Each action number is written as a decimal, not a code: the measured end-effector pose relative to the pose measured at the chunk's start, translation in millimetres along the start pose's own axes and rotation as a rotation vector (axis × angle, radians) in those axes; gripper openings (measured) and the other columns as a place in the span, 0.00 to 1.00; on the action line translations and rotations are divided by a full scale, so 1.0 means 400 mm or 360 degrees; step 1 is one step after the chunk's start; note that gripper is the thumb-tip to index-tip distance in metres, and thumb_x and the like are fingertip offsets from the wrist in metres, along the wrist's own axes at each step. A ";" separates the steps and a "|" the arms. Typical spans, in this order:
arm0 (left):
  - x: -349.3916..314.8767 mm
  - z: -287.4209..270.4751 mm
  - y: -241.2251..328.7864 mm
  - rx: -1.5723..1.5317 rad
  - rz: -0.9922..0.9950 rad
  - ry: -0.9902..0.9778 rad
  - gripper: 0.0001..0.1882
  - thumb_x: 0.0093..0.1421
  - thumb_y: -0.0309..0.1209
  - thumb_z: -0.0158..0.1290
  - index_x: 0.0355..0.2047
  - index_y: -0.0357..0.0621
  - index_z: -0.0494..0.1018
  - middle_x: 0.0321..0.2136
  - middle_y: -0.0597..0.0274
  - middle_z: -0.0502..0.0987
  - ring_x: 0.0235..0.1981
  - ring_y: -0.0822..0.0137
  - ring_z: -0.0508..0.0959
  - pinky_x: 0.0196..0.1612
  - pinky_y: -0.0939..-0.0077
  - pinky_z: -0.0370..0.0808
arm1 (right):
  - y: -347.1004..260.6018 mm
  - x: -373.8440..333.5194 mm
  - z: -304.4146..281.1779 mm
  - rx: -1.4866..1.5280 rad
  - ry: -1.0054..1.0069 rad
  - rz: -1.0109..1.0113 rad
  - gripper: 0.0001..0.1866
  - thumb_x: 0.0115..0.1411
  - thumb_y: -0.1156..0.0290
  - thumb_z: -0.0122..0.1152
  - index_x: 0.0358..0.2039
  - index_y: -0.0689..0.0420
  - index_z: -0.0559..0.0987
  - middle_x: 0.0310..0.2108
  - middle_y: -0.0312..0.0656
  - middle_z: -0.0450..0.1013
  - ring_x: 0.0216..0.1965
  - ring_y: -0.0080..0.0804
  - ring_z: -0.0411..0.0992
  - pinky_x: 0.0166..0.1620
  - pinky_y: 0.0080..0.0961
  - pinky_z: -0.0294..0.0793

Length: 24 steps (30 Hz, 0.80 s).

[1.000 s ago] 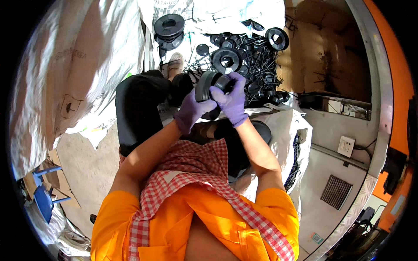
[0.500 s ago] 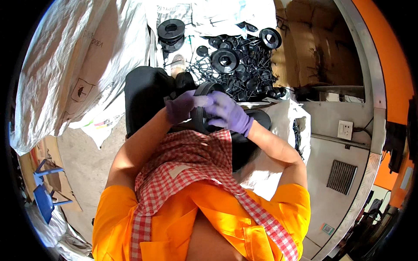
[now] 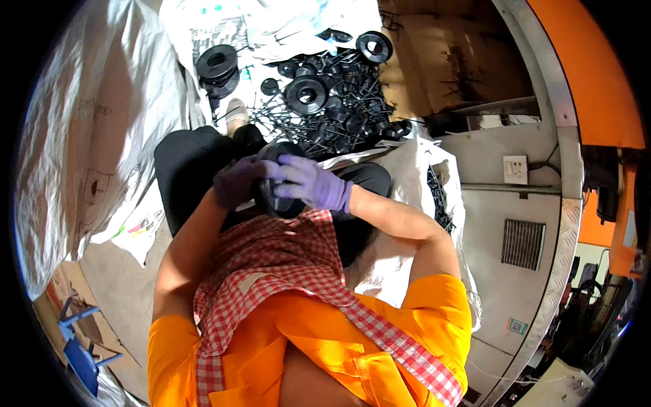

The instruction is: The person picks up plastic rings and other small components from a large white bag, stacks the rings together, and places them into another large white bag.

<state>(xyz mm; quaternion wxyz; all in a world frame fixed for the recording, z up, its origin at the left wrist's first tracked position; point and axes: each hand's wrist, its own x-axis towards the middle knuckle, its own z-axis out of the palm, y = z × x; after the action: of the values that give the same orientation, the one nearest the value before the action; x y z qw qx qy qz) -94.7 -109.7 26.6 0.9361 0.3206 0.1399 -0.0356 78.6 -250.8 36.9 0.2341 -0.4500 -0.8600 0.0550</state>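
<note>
Both hands wear purple gloves and meet above my lap around a round black plastic part (image 3: 278, 203). My left hand (image 3: 236, 182), in shadow, grips its left side. From the right, my right hand (image 3: 313, 184) is closed over the upper face, fingers bent across it. The gloves hide much of the part, and its finer shape is too dark to make out. Beyond my knees lies a heap of black plastic pieces (image 3: 339, 115) with thin sticks and round caps. A flanged black disc (image 3: 306, 94) rests on that heap.
Two stacked black discs (image 3: 217, 62) lie at the far left of the heap, another disc (image 3: 374, 47) at its far right. White woven sacks (image 3: 129, 122) rise on the left. A grey metal cabinet (image 3: 502, 258) stands on the right, a blue stool (image 3: 81, 359) at lower left.
My view has swung, so the whole scene sits further left. The held part has turned: its ribbed edge showed before, and now a darker side does. Both hands still hold it.
</note>
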 end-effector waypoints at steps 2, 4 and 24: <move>0.007 -0.047 -0.007 -0.0088 -0.0165 -0.0067 0.22 0.53 0.35 0.56 0.48 0.41 0.70 0.40 0.61 0.76 0.40 0.66 0.77 0.45 0.71 0.75 | -0.007 0.000 -0.012 0.0070 -0.0042 0.0036 0.27 0.39 0.77 0.63 0.44 0.51 0.72 0.51 0.45 0.64 0.55 0.52 0.61 0.54 0.41 0.67; -0.003 0.027 0.013 -0.0018 -0.0029 0.0039 0.24 0.51 0.35 0.57 0.48 0.41 0.69 0.39 0.62 0.75 0.39 0.69 0.75 0.44 0.73 0.73 | -0.025 0.007 -0.023 0.0492 0.0031 0.0576 0.29 0.41 0.73 0.66 0.47 0.53 0.70 0.52 0.46 0.64 0.53 0.47 0.65 0.54 0.36 0.67; 0.019 -0.005 0.040 0.0077 -0.0241 0.0189 0.20 0.56 0.42 0.55 0.45 0.43 0.73 0.36 0.65 0.77 0.37 0.71 0.76 0.41 0.74 0.74 | 0.019 -0.004 0.019 0.0551 0.0058 0.0297 0.20 0.48 0.70 0.64 0.44 0.50 0.72 0.53 0.45 0.64 0.53 0.48 0.64 0.52 0.45 0.68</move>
<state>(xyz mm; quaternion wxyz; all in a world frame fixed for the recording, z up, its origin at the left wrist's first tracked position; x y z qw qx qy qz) -85.2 -95.7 32.5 0.9128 0.3332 0.2182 -0.0904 81.7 -246.6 27.4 0.3174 -0.4818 -0.7879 0.2153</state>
